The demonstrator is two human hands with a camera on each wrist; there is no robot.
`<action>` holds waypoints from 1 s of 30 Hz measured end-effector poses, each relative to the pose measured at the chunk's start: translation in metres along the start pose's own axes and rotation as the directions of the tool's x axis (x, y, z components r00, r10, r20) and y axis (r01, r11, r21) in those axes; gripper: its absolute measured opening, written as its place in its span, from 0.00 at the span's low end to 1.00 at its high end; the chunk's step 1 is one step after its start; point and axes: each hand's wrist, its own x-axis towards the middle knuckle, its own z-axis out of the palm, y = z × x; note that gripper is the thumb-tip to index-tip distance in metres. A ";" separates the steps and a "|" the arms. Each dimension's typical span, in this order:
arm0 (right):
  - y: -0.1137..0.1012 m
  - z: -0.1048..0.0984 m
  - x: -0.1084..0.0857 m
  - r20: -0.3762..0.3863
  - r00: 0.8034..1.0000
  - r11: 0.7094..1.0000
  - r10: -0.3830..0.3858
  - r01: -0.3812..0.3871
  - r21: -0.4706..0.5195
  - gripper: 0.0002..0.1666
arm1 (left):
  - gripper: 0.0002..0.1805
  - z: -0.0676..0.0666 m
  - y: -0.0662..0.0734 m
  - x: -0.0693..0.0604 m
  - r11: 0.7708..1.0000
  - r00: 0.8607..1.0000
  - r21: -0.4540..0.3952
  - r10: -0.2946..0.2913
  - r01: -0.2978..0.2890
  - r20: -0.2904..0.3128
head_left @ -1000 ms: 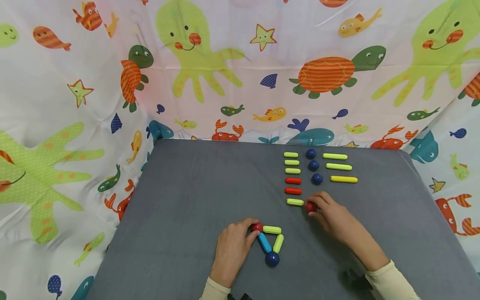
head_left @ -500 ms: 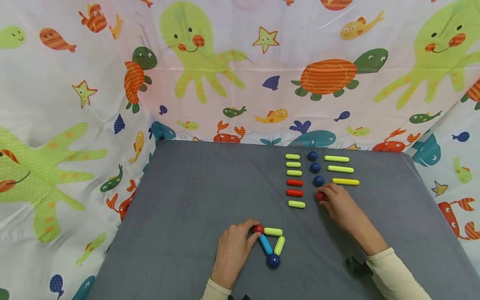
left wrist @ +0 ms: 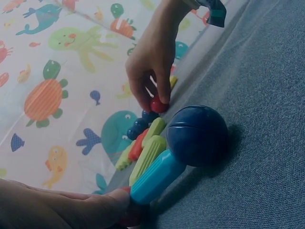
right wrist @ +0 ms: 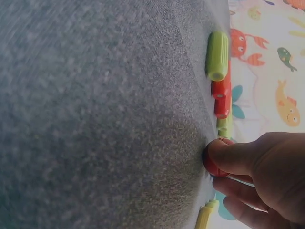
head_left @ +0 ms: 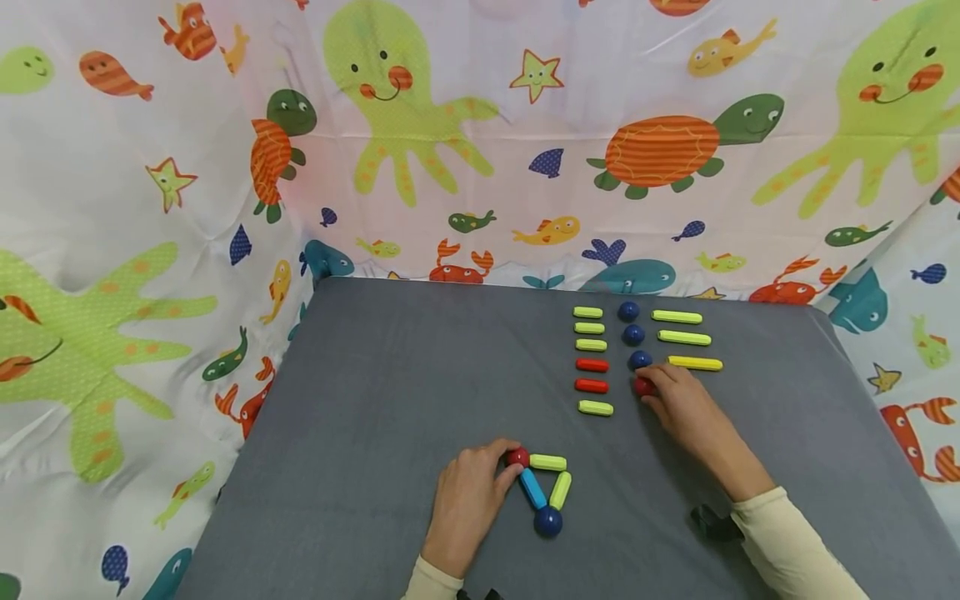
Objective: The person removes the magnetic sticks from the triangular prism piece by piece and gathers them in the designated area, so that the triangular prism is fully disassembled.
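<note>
In the head view my left hand (head_left: pixel 467 502) pinches a red ball (head_left: pixel 517 457) at the upper left corner of a small triangle. That triangle also has a blue rod (head_left: pixel 533 489), two light green rods, the upper one (head_left: pixel 548 462) touching the red ball, and a dark blue ball (head_left: pixel 548 522) at its near corner. My right hand (head_left: pixel 692 419) holds a second red ball (head_left: pixel 643 386) between thumb and fingers, just below the nearest dark blue ball (head_left: pixel 640 360). In the right wrist view the thumb covers part of this red ball (right wrist: pixel 213 162).
Left of the right hand runs a column of short light green (head_left: pixel 591 345) and red rods (head_left: pixel 592 386). Several dark blue balls (head_left: pixel 633 335) stand in line beside it, with longer green (head_left: pixel 684 337) and yellow rods (head_left: pixel 694 363) to their right. A patterned curtain (head_left: pixel 480 150) borders the grey table (head_left: pixel 390 375).
My right hand has carried its red ball away from beside the lowest green rod, up and right to below the blue balls. The left hand keeps its pinch on the triangle's red ball.
</note>
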 end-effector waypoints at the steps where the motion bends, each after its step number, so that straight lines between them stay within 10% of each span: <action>1: 0.000 0.000 0.000 0.002 1.000 1.000 0.003 -0.003 -0.006 0.28 | 0.15 0.000 0.000 0.000 1.000 1.000 -0.001 -0.002 0.002 0.001; 13: -0.022 -0.016 -0.004 -0.084 0.993 0.997 -0.081 0.079 -0.025 0.31 | 0.15 -0.002 0.000 0.000 1.000 1.000 0.001 0.012 -0.012 0.016; 21: -0.080 -0.019 -0.017 -0.027 0.937 0.929 -0.348 0.349 0.124 0.31 | 0.15 0.001 0.001 0.001 1.000 1.000 0.002 0.015 -0.015 0.013; 30: -0.128 0.002 -0.043 0.158 0.864 0.862 -0.478 0.426 0.275 0.22 | 0.13 -0.001 0.000 -0.002 1.000 1.000 0.007 0.025 -0.025 0.013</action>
